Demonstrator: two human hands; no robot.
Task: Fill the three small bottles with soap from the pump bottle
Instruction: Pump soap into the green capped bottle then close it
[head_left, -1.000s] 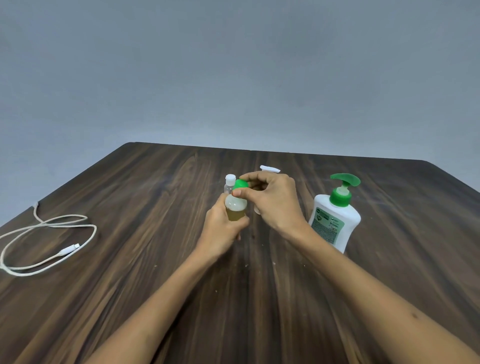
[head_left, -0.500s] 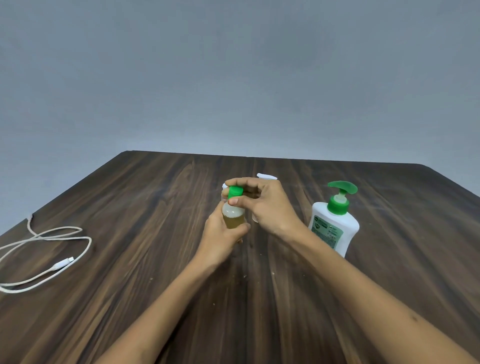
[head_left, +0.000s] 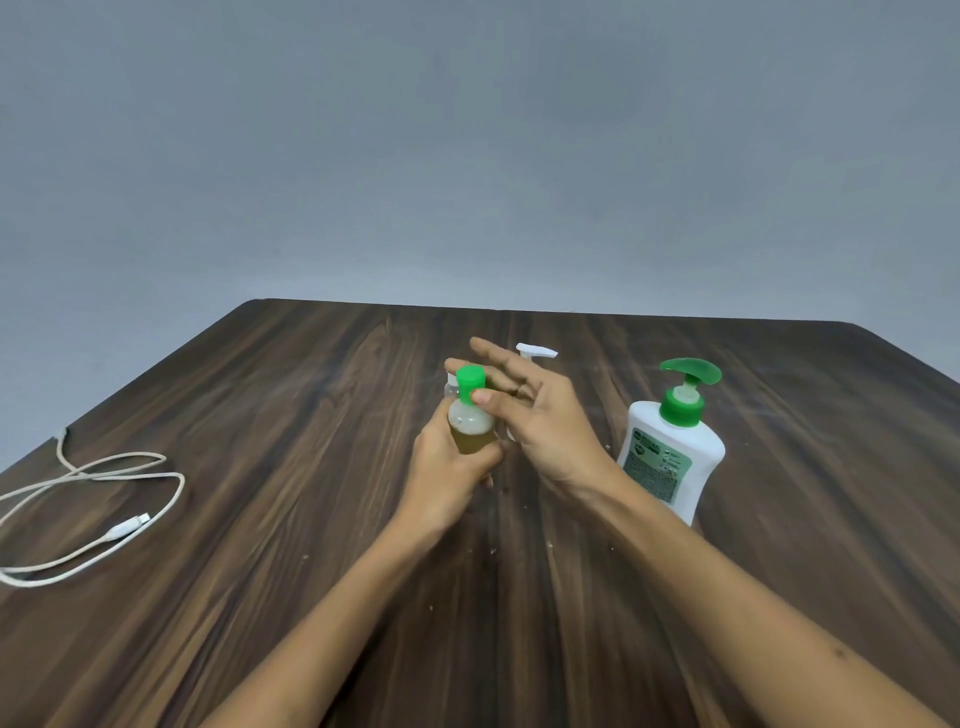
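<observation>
My left hand (head_left: 449, 467) grips a small bottle (head_left: 470, 431) with yellowish soap in it, held upright over the table's middle. Its green cap (head_left: 470, 383) is pinched between the thumb and forefinger of my right hand (head_left: 540, 421), whose other fingers are spread out straight. A second small clear bottle (head_left: 451, 385) peeks out just behind the cap, mostly hidden. Behind my right hand only the open white lid of a third small bottle (head_left: 536, 351) shows. The white pump bottle (head_left: 670, 462) with its green pump head stands to the right, apart from both hands.
A white cable (head_left: 98, 514) lies coiled near the left edge of the dark wooden table (head_left: 291, 415). Small crumbs dot the wood in front of the hands. A plain grey wall stands behind the far edge.
My right hand's fingers have gone from curled round the green cap to spread out, with thumb and forefinger still on it. My left hand keeps hold of the bottle.
</observation>
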